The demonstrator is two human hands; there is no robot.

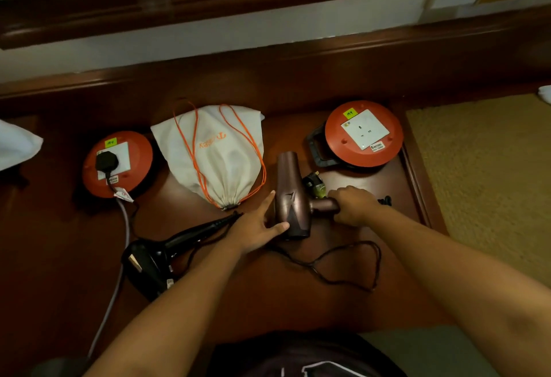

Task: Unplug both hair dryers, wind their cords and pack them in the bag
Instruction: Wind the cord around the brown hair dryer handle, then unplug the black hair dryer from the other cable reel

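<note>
Right hand [353,204] grips the handle of the bronze hair dryer [290,194] lying on the wooden desk [268,302] beside the drawstring bag [214,153], left hand [259,224] flat-fingered against its smooth, likely rigid barrel, while its limp cord [343,266] trails loose.

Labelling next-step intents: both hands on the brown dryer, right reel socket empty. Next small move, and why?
Probably start winding its cord. The right hand grips the handle of the brown dryer, the left hand steadies the barrel, its plug lies free beside it, and the loose cord sprawls over the table. The black dryer looks still plugged into the left reel.
</note>
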